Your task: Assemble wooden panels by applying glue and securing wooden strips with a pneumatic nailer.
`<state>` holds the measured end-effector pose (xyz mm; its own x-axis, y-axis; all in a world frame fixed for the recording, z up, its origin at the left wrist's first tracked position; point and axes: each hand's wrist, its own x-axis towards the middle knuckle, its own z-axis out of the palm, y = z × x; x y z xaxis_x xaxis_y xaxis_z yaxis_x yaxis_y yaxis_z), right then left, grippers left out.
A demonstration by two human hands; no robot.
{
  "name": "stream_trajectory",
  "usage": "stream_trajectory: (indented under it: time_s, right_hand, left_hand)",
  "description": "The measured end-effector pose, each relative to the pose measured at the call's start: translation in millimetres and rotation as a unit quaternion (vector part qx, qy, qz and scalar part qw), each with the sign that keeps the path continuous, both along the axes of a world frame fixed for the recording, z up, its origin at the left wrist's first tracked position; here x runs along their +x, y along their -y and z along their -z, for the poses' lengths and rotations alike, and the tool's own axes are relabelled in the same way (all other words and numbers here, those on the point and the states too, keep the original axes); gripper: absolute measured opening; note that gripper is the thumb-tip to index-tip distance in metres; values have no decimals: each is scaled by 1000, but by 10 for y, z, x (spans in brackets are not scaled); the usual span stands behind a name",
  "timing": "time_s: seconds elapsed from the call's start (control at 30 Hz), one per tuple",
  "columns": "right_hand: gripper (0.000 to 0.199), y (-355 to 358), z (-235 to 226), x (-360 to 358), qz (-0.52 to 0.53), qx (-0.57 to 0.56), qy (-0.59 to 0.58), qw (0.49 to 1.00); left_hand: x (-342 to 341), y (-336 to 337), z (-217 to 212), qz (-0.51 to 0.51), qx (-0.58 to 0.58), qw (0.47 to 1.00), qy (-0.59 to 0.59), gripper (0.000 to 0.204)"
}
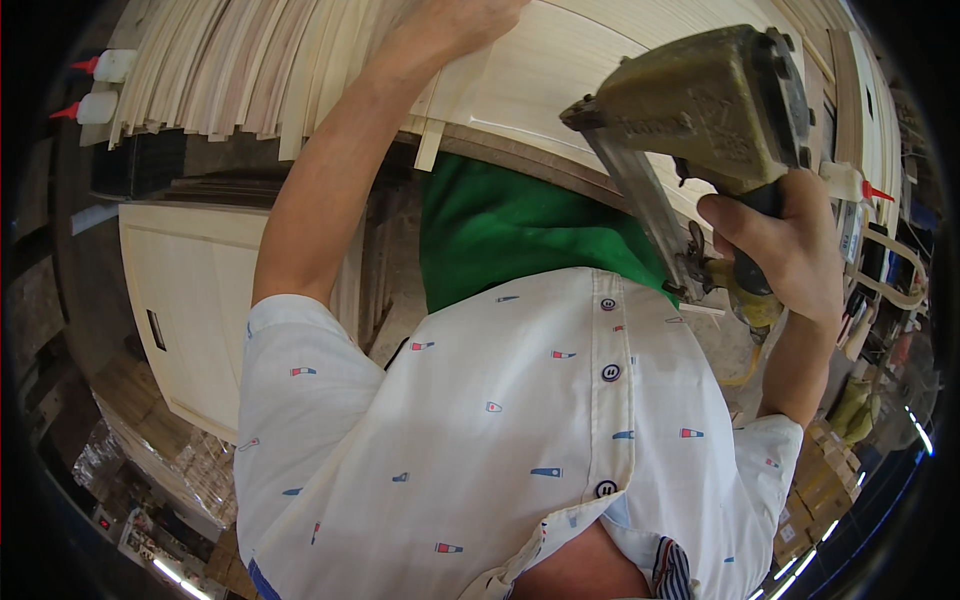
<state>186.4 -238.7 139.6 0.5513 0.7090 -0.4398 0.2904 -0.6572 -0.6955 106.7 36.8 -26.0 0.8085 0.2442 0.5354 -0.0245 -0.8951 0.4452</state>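
Observation:
A worn olive-coloured air nail gun is in my right hand, with my fingers wrapped round its dark handle. Its nose points left, over a pale wooden panel on the work surface, and the long magazine slants down toward my shirt. My left hand is at the upper edge of the view, over the pale wood near the panel's left side. The picture cuts off its fingers, so whether it grips anything is hidden. A short thin wood strip juts past the near edge below it.
Many thin wood strips are stacked at the upper left. Beside them lie two white glue bottles with red tips. Another glue bottle and a clamp-like frame are at the right. A slotted wooden panel stands lower left.

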Motion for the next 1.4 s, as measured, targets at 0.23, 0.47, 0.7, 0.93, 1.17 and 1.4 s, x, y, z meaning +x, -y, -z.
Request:
stream_trajectory:
  time_s: [0.23, 0.47, 0.7, 0.93, 1.17, 1.4]
  right_hand:
    - [32, -57, -26, -12, -69, 22, 7, 997]
    - [25, -6, -19, 70, -75, 32, -12, 997]
    - [25, -14, -90, -13, -57, 45, -30, 997]
    - [24, -130, 75, -130, -87, 64, -55, 993]
    - [27, -454, 366, -286, -95, 36, -75, 992]
    - [25, -508, 425, -358, -81, 51, -77, 992]
  left_hand:
    - [103, 109, -94, 5, 5, 1000, 15, 11]
    - [214, 139, -110, 12, 9, 999, 29, 11]
    - [286, 207, -184, 23, 4, 999, 31, 11]
    - [249, 195, -178, 6, 12, 1000, 19, 10]
    - [118, -55, 129, 17, -6, 999, 33, 8]
    - [102, -154, 201, 35, -5, 998, 53, 8]
